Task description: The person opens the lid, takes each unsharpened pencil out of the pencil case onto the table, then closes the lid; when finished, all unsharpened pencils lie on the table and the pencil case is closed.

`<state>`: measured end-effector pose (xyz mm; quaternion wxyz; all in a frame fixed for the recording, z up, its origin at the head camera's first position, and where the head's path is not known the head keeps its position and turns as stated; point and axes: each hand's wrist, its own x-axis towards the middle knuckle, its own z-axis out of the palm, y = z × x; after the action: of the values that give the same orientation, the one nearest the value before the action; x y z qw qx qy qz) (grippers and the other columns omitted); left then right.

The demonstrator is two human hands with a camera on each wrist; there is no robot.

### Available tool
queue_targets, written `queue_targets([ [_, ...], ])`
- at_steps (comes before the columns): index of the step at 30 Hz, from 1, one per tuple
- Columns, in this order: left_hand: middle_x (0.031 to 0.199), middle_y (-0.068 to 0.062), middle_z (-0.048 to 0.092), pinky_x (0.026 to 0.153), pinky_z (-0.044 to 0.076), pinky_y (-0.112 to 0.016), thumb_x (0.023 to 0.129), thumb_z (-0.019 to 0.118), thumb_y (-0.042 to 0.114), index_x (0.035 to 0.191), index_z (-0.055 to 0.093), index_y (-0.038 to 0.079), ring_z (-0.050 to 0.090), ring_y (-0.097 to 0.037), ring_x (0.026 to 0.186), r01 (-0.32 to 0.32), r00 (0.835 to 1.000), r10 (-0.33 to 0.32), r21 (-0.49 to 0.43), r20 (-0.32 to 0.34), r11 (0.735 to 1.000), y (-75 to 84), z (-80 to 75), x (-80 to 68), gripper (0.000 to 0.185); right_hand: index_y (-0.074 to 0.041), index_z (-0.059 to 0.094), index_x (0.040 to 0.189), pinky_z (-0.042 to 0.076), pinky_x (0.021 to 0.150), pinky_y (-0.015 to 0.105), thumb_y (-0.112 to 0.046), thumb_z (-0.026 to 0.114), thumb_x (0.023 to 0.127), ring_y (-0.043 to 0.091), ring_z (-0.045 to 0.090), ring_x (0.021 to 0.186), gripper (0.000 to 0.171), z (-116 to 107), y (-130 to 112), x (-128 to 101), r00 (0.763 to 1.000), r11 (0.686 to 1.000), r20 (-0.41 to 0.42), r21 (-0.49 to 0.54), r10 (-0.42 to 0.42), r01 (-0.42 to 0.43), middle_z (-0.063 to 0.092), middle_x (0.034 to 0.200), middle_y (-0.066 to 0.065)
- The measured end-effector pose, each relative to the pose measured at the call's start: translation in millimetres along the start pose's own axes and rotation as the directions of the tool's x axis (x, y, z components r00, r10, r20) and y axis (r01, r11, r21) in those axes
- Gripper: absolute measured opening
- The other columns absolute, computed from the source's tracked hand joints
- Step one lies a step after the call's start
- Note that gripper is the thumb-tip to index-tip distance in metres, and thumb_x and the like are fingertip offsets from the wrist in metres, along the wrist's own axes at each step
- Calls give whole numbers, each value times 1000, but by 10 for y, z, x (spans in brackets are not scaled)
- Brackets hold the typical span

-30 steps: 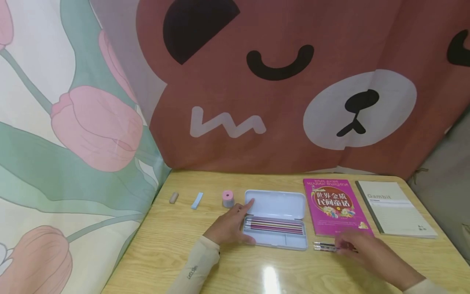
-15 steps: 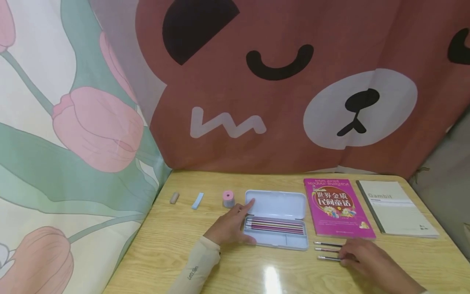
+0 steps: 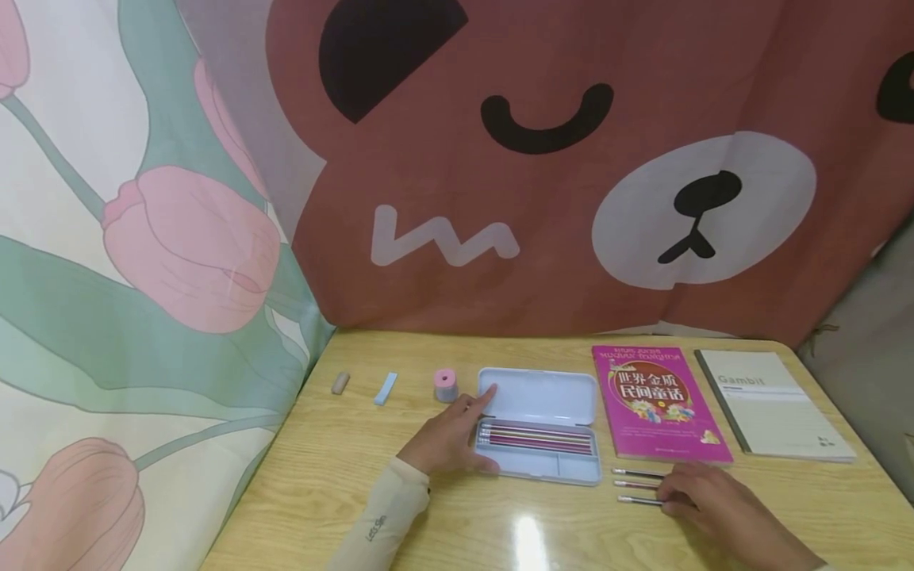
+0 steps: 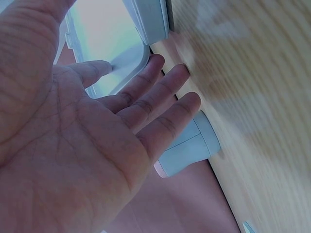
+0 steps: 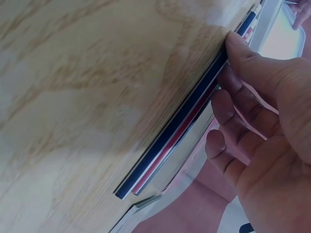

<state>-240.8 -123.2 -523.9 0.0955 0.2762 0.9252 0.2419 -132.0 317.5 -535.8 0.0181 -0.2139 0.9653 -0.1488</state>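
A light-blue pencil case (image 3: pixel 524 464) lies open on the table, with several striped pencils (image 3: pixel 539 436) in its rear compartment. My left hand (image 3: pixel 446 440) rests at its left end, thumb by the near corner and index fingertip against the lid (image 3: pixel 539 396); the other fingers extend loosely in the left wrist view. Right of the case, three pencils lie side by side, spaced apart, white ends leftward. Thumb and fingertips of my right hand (image 3: pixel 703 503) pinch the nearest, dark blue pencil (image 5: pixel 167 128). The hand covers the right parts of all three in the head view.
A pink storybook (image 3: pixel 660 440) lies just behind the loose pencils, with a grey notebook (image 3: pixel 778 416) to its right. Left of the case stand a pink-topped cylinder (image 3: pixel 446 387), a light-blue strip (image 3: pixel 385 388) and a small brown block (image 3: pixel 340 383). Printed curtains hang behind and left.
The loose pencils, bunched together a second ago, now lie spread apart, the nearest one shifted toward me. My right hand has moved slightly nearer with it. The left hand keeps its place.
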Motion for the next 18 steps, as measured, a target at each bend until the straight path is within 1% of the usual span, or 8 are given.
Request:
queue_targets([
  [4,146,-7,58,99,54,-32,77,98,56,179,21,24,55,-12,110,-2,1000,2,-2,-3,1000,9,-7,-2,132,-40,73,101,62,87,34,-26,89,92,-3,59,95,23,10,-14,-31,1000,1000,-20,-2,4,-4,66,102,-28],
  [8,145,-8,58,98,54,-32,77,99,54,179,22,23,54,-12,109,-9,1000,9,-7,-5,1000,14,-12,-11,131,-41,72,103,62,90,35,-28,89,93,-2,59,98,24,9,-36,-34,999,999,-17,-7,32,-33,65,105,-29],
  [11,144,-8,58,98,54,-32,78,99,54,179,21,22,54,-12,109,-10,1000,10,-7,-3,1000,14,-11,-13,131,-41,72,102,62,89,34,-28,89,93,-4,58,96,22,5,-47,-9,999,999,-11,-13,42,-42,64,102,-30],
  [16,144,-8,58,99,54,-33,78,98,57,179,21,23,55,-12,110,-14,1000,14,7,-2,1000,4,-4,-12,131,-39,73,100,61,84,31,-27,90,93,-7,60,92,21,-13,-86,38,998,1000,-63,24,8,-7,65,98,-31],
  [18,145,-7,58,100,54,-33,78,98,57,179,20,23,55,-12,110,-15,1000,15,7,-3,1000,0,-5,-13,131,-37,75,100,62,83,31,-29,90,93,-7,62,91,19,-29,-120,90,996,1000,-85,20,2,0,67,97,-31],
])
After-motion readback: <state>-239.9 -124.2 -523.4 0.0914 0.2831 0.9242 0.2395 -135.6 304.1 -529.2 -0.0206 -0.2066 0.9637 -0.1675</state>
